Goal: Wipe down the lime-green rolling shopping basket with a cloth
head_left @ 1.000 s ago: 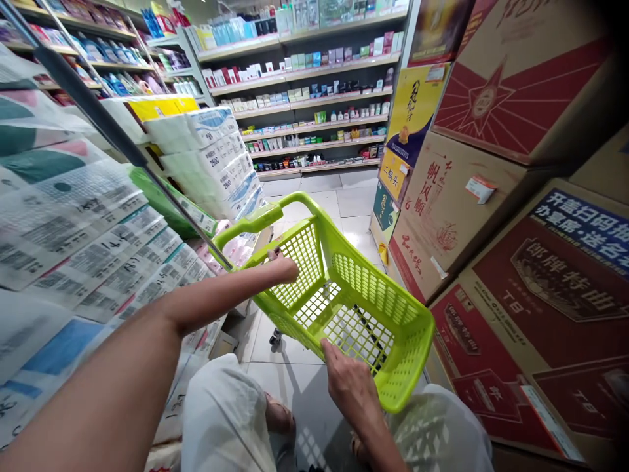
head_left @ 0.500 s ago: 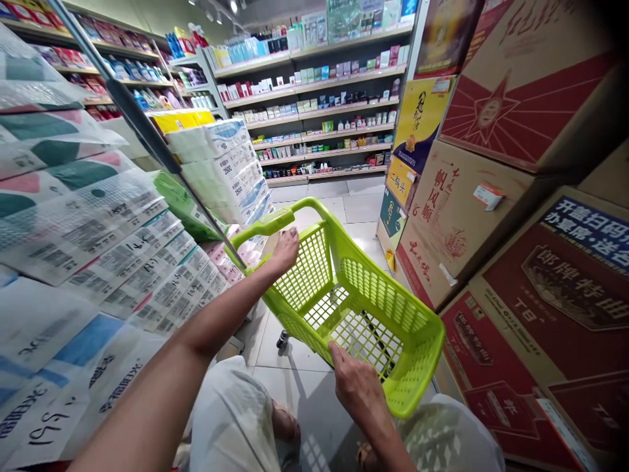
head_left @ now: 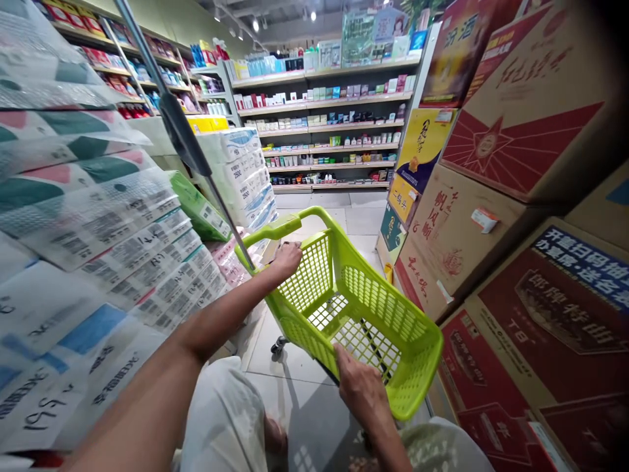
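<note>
Green cart [head_left: 378,295] stands on tiled floor [head_left: 361,224] between stacked paper packs [head_left: 236,174] and cartons [head_left: 457,226]. Right hand [head_left: 362,388] grips near side rim [head_left: 307,328]; left hand [head_left: 289,257] clasps end rim [head_left: 317,238] beside handle [head_left: 275,228], fingers partly hidden.

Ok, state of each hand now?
Left hand: on the green shopping cart near its handle; grip unclear.
Right hand: closed on the cart's near rim.

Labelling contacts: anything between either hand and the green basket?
Nothing visible. The right hand holds the green basket directly at its near rim; the left hand is at the handle end, its contact partly hidden.
</note>
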`<state>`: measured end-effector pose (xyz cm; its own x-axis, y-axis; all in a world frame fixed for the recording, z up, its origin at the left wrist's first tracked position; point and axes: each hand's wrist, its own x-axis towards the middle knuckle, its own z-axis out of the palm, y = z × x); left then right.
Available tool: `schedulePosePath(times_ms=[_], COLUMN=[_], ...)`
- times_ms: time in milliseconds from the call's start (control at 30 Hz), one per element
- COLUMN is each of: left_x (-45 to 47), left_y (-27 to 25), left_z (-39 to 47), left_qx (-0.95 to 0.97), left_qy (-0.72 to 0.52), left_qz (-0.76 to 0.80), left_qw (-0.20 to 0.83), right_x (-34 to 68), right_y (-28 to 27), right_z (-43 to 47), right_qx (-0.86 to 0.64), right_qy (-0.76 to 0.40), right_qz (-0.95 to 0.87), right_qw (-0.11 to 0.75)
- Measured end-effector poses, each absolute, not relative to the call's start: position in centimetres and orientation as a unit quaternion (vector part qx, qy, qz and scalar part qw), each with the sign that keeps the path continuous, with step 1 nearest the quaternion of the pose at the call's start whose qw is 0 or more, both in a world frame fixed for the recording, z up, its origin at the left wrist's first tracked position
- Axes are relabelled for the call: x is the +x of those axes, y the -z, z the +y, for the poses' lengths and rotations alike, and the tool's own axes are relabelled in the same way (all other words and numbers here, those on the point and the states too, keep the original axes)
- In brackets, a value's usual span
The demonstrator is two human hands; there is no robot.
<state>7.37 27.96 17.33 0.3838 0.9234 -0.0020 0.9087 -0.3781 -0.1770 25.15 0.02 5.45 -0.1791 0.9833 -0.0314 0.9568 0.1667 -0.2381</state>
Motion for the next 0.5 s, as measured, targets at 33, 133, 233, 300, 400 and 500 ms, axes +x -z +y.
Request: schedulePosePath(times_ms=[33,133,233,300,400,500], left_x=[5.8,2.0,-0.1,-0.7,-0.9,-1.3], left_y=[-17.4,-16.9,-14.6,-11.9,-7.6,-5.4], left_z=[26.5,22.5,19.2,17.2,14.4,12.9], left_qx=[-0.821,-0.821,-0.833,-0.833,-0.824,-0.806], left_qy=[-0.056,-0.015,0.091,0.178,0.302,0.397], left_qz=[-0.562,-0.559,-0.522,-0.495,-0.456,-0.436], left_qw=[0.081,0.116,0.161,0.173,0.144,0.049], right_x=[25.4,26.1,27.1,27.8,29.0,29.8], right_y=[-5.4,-4.7,-3.6,-2.8,-1.7,-0.8], right_z=[0.2,0.9,1.7,2.2,2.6,2.5], right_qx=[-0.636,-0.632,-0.617,-0.602,-0.576,-0.558], right_qy=[-0.097,-0.067,-0.025,0.008,0.044,0.063], right_qz=[-0.763,-0.768,-0.78,-0.79,-0.804,-0.813], right_qw=[0.066,0.075,0.096,0.116,0.142,0.156])
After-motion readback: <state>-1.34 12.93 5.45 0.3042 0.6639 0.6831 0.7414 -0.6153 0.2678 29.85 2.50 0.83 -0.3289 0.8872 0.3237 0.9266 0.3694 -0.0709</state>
